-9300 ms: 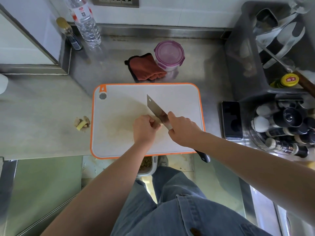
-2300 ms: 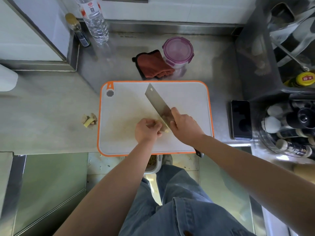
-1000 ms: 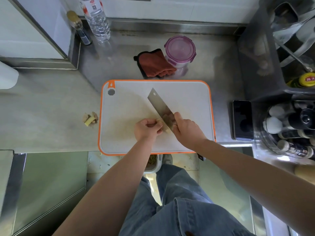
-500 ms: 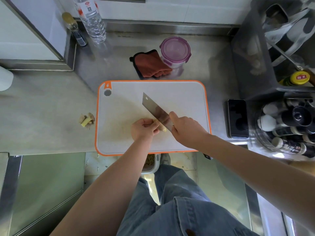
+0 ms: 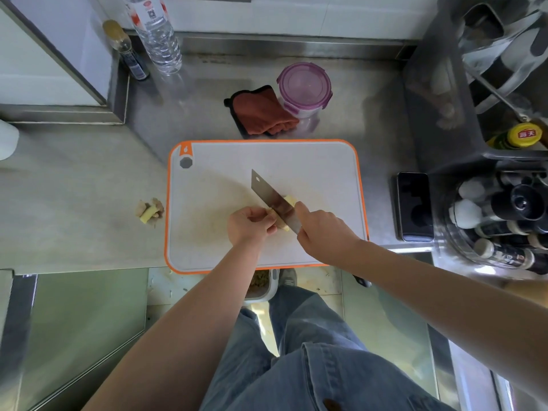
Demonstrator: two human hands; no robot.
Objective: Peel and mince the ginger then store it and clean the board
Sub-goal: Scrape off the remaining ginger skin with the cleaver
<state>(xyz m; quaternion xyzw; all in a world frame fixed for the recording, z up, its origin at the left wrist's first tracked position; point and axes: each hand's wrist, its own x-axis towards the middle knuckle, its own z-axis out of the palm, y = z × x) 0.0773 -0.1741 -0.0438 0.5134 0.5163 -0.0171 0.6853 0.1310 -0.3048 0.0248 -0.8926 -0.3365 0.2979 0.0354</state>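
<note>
We pinched the ginger (image 5: 290, 200) on the board (image 5: 326, 173) with our curled left hand (image 5: 250, 225), while our right hand (image 5: 321, 229) gripped the knife (image 5: 271, 197) across it. Fingertips (image 5: 268, 216) sat just beside the blade; if the piece rolled, we risked a cut.

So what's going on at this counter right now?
A person is slicing ginger on an orange-rimmed cutting board. Their left hand pinches the ginger while the right hand grips a cleaver, its blade set across the piece. It isn't minced yet. A small pile of scraps lies on the counter left of the board, and a purple-lidded container stands closed behind it, beside a red cloth.
</note>
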